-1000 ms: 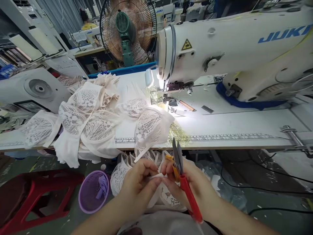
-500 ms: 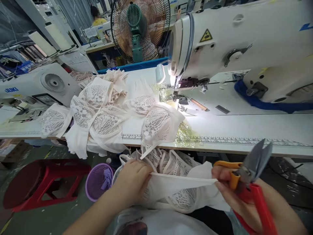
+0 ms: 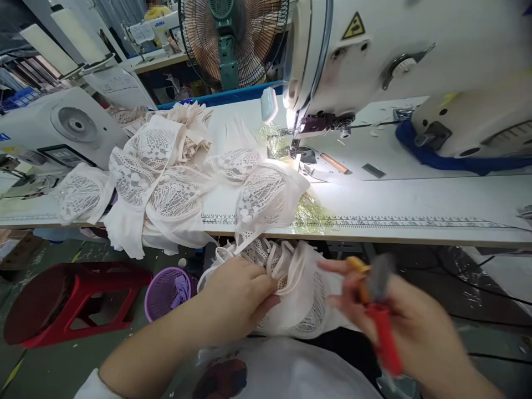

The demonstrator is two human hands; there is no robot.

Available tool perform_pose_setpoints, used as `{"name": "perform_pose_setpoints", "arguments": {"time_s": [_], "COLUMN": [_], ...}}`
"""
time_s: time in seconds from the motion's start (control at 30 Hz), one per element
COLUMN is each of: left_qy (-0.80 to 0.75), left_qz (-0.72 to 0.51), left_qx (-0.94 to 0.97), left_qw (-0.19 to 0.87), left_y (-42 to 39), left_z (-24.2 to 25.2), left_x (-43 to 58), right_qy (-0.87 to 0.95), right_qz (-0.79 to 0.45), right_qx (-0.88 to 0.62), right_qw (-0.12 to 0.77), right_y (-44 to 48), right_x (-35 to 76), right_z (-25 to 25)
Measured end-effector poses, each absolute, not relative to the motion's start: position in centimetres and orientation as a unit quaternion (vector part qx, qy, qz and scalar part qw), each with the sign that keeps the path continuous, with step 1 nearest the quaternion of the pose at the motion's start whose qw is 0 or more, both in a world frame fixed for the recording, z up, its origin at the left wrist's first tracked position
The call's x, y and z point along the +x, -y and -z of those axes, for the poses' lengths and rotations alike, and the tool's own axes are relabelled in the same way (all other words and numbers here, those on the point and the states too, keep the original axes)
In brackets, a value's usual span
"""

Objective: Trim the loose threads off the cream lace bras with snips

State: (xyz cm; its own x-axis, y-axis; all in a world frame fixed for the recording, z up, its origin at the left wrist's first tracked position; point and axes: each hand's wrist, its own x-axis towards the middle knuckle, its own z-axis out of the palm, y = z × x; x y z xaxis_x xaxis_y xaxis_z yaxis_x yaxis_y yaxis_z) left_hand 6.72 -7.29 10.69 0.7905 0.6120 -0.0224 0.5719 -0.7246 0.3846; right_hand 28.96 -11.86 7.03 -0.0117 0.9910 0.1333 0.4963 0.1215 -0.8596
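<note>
My left hand [image 3: 243, 293] is closed over the edge of a white lace bra [image 3: 305, 288] in my lap, thumb pressed to the cloth. Several more bra pieces bunch up behind it, under the table's front edge. My right hand [image 3: 419, 327], smeared by motion, is closed round a pair of scissors [image 3: 387, 338] with red and orange handles and grey blades. Its forefinger reaches toward the bra's right side; whether it touches cannot be told. On the table, another lace bra [image 3: 266, 194] lies by the sewing machine's needle.
A white sewing machine [image 3: 374, 61] fills the upper right; a second machine [image 3: 78, 127] stands left. Lace bras [image 3: 153, 183] are heaped between them, hanging over the table edge. A screwdriver-like tool [image 3: 334, 163], fan [image 3: 228, 55], purple basket [image 3: 155, 299] and red stool [image 3: 78, 299] also show.
The stretched white band between my hands has been let go by my right hand. Both hands are slightly closer together, and the scissors have swung left and turned. The view has tipped down slightly.
</note>
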Motion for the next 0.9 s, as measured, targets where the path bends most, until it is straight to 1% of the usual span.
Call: {"name": "perform_pose_setpoints", "arguments": {"time_s": [0.07,0.13,0.23,0.33,0.43,0.53,0.6,0.67,0.8,0.9], "left_qy": [-0.299,-0.28,-0.26,-0.251,-0.26,-0.289,-0.321,-0.353,-0.408,-0.409], "left_qz": [-0.041,-0.025,0.013,0.031,0.039,0.021,-0.023,-0.067,-0.109,-0.136], "left_qx": [0.934,0.939,0.946,0.955,0.958,0.95,0.935,0.909,0.828,0.765], "left_qw": [0.191,0.197,0.192,0.153,0.117,0.12,0.151,0.21,0.368,0.479], "left_y": [7.3,7.2,7.1,6.9,6.8,6.9,6.9,6.9,6.6,6.3], "left_z": [-10.7,-10.7,-10.8,-11.1,-11.4,-11.4,-11.4,-11.3,-10.7,-10.1], "left_x": [7.5,7.8,7.4,6.1,4.3,2.5,1.4,0.5,-0.3,0.0], "right_qy": [0.716,0.746,0.743,0.721,0.696,0.673,0.655,0.631,0.615,0.631], "right_qz": [-0.348,-0.35,-0.352,-0.398,-0.438,-0.453,-0.468,-0.489,-0.512,-0.513], "right_qx": [-0.5,-0.467,-0.475,-0.485,-0.489,-0.501,-0.508,-0.515,-0.511,-0.495], "right_qw": [0.341,0.321,0.314,0.294,0.291,0.301,0.307,0.313,0.313,0.307], "right_y": [11.8,11.7,11.6,11.7,11.7,11.6,11.6,11.6,12.0,12.6], "right_x": [27.9,27.2,27.0,27.5,27.8,27.7,27.7,27.8,28.4,29.0], "right_z": [-6.8,-6.3,-5.6,-5.3,-5.4,-5.4,-5.4,-5.4,-4.9,-4.2]}}
